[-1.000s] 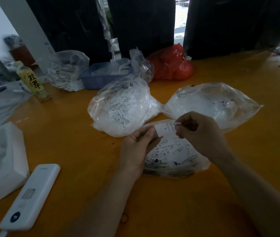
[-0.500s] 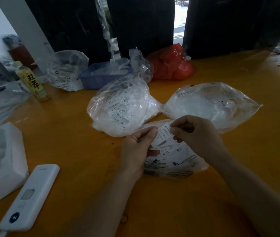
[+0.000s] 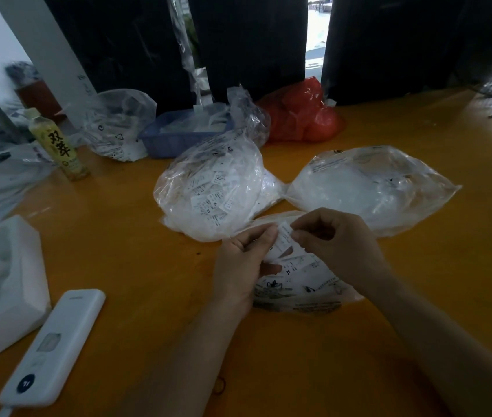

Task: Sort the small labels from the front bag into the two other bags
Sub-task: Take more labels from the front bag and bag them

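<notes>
The front bag (image 3: pixel 305 288), clear plastic with small printed labels inside, lies on the orange table just below my hands. My left hand (image 3: pixel 243 260) and my right hand (image 3: pixel 335 242) both pinch a small white label (image 3: pixel 282 239) between them, held over the bag's upper end. Behind it stand two other clear bags: a rounded left bag (image 3: pixel 211 194) packed with white labels, and a flatter right bag (image 3: pixel 371 188) whose contents look white and blurred.
A white remote-like device (image 3: pixel 52 344) and a white foam block (image 3: pixel 1 272) lie at the near left. A bottle (image 3: pixel 58 145), another clear bag (image 3: pixel 118 124), a blue basket (image 3: pixel 178 136) and a red bag (image 3: pixel 299 115) line the back.
Both hands have drawn closer together and lower over the front bag, still pinching the label, which now stands more upright between the fingertips.
</notes>
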`<move>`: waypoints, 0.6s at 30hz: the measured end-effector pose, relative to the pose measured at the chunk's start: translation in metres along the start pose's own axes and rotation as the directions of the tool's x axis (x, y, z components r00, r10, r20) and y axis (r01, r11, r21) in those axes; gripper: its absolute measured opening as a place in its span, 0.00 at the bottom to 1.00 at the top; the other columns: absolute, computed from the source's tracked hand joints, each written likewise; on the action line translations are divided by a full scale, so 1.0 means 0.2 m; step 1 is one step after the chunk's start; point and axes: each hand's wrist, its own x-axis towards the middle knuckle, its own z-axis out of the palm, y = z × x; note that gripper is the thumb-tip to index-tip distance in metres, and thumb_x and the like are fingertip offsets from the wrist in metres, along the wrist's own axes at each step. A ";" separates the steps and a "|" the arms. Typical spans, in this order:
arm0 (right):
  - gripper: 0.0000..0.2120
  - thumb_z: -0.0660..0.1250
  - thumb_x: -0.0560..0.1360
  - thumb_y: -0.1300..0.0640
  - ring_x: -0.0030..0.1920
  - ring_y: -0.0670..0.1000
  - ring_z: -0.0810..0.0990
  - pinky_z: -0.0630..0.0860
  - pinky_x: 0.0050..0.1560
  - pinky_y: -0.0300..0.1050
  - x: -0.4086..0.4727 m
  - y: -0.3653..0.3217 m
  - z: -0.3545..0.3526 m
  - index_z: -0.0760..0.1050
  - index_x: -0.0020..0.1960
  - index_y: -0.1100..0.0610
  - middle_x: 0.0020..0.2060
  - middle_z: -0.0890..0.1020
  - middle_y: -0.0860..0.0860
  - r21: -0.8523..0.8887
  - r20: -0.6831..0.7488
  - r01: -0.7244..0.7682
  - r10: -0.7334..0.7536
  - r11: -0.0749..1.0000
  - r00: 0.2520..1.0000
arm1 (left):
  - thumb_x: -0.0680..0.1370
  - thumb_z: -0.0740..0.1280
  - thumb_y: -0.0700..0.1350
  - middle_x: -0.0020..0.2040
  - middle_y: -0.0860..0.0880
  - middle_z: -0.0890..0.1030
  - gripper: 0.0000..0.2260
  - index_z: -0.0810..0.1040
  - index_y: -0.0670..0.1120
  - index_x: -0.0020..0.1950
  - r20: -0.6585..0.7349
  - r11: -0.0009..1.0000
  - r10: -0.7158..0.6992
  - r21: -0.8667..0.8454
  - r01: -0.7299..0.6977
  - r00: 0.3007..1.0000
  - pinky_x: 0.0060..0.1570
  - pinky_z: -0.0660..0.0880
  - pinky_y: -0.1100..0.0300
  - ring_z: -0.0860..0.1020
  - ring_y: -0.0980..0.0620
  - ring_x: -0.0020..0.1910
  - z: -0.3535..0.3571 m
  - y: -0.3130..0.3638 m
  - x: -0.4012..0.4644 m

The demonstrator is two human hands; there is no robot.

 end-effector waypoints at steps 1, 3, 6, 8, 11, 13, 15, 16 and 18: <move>0.02 0.73 0.76 0.47 0.41 0.41 0.84 0.84 0.45 0.50 0.00 0.00 0.01 0.82 0.48 0.41 0.40 0.84 0.38 -0.012 0.015 0.015 -0.015 1.000 1.000 | 0.77 0.76 0.47 0.49 0.47 0.89 0.04 0.90 0.51 0.50 -0.001 1.000 -0.001 0.004 0.001 1.000 0.31 0.80 0.64 0.88 0.50 0.44 0.00 0.00 0.00; 0.05 0.72 0.75 0.44 0.42 0.40 0.84 0.84 0.47 0.49 0.00 -0.02 0.01 0.81 0.50 0.41 0.41 0.85 0.37 -0.006 0.066 0.021 -0.021 1.000 0.998 | 0.76 0.76 0.48 0.48 0.48 0.89 0.04 0.90 0.53 0.49 -0.007 1.000 -0.004 0.014 0.004 1.000 0.32 0.80 0.63 0.87 0.52 0.42 0.00 0.00 0.00; 0.07 0.74 0.74 0.46 0.44 0.39 0.84 0.84 0.49 0.47 0.00 -0.01 0.01 0.81 0.52 0.42 0.42 0.85 0.38 -0.045 0.065 0.009 -0.006 0.999 0.998 | 0.71 0.77 0.53 0.49 0.49 0.89 0.09 0.90 0.54 0.50 0.003 1.000 0.002 0.012 -0.002 1.000 0.34 0.81 0.63 0.87 0.51 0.44 0.00 0.01 0.00; 0.04 0.74 0.76 0.51 0.42 0.40 0.84 0.83 0.46 0.44 0.01 -0.01 0.00 0.82 0.50 0.44 0.40 0.84 0.38 -0.046 -0.009 0.005 -0.006 0.999 1.000 | 0.74 0.79 0.54 0.51 0.50 0.88 0.10 0.89 0.55 0.53 0.032 0.999 0.023 0.048 -0.024 0.999 0.40 0.83 0.61 0.87 0.50 0.48 -0.01 0.01 0.00; 0.05 0.74 0.77 0.56 0.38 0.44 0.84 0.81 0.41 0.37 0.02 -0.02 -0.04 0.82 0.48 0.46 0.38 0.84 0.42 0.070 -0.105 -0.025 0.032 0.997 0.994 | 0.79 0.74 0.47 0.50 0.52 0.88 0.10 0.86 0.62 0.56 0.063 0.967 0.120 0.219 -0.131 0.991 0.46 0.83 0.59 0.87 0.51 0.50 -0.01 0.01 -0.01; 0.04 0.74 0.77 0.56 0.38 0.44 0.84 0.80 0.41 0.33 0.04 -0.01 -0.07 0.82 0.47 0.47 0.37 0.85 0.43 0.127 -0.123 -0.059 0.075 0.990 0.990 | 0.80 0.74 0.42 0.49 0.54 0.88 0.15 0.84 0.65 0.55 0.070 0.924 0.197 0.320 -0.210 0.978 0.45 0.84 0.58 0.87 0.55 0.49 -0.01 0.01 -0.01; 0.04 0.73 0.77 0.56 0.40 0.40 0.83 0.78 0.43 0.29 0.06 0.02 -0.10 0.82 0.48 0.47 0.39 0.85 0.41 0.086 -0.179 -0.066 0.081 0.994 0.981 | 0.80 0.74 0.41 0.48 0.59 0.87 0.18 0.83 0.65 0.57 0.064 0.855 0.313 0.416 -0.310 0.948 0.41 0.85 0.58 0.85 0.59 0.46 0.00 0.04 -0.03; 0.04 0.72 0.78 0.55 0.42 0.38 0.83 0.77 0.43 0.27 0.08 0.04 -0.12 0.82 0.51 0.47 0.41 0.85 0.39 0.001 -0.254 -0.052 0.050 0.999 0.966 | 0.80 0.73 0.40 0.48 0.61 0.86 0.19 0.82 0.65 0.59 0.057 0.800 0.388 0.474 -0.367 0.920 0.38 0.84 0.61 0.84 0.61 0.43 -0.01 0.08 -0.03; 0.08 0.69 0.80 0.57 0.46 0.39 0.81 0.75 0.49 0.29 0.12 0.09 -0.19 0.82 0.58 0.52 0.49 0.84 0.42 -0.245 -0.399 -0.052 -0.052 0.968 0.915 | 0.80 0.72 0.40 0.46 0.60 0.84 0.20 0.80 0.65 0.63 0.020 0.660 0.555 0.599 -0.454 0.832 0.35 0.81 0.66 0.83 0.63 0.41 -0.05 0.17 0.00</move>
